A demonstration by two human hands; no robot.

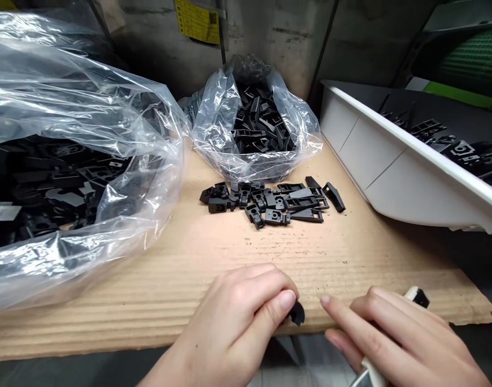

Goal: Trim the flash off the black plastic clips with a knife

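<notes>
My left hand (238,317) is curled at the near edge of the cardboard sheet (189,269), pinching a small black plastic part (297,313) between thumb and fingers. My right hand (395,338) lies just to its right, index finger stretched toward that part, with a white-and-black tool (417,295) held in the palm; its tip shows behind the knuckles. A loose pile of small black plastic parts (274,201) lies on the cardboard farther away, beyond both hands.
A big clear plastic bag (69,161) full of black parts fills the left. A smaller open bag (254,129) of black parts stands behind the pile. A white tray (391,161) with black parts slants in at the right. A grey wall is behind.
</notes>
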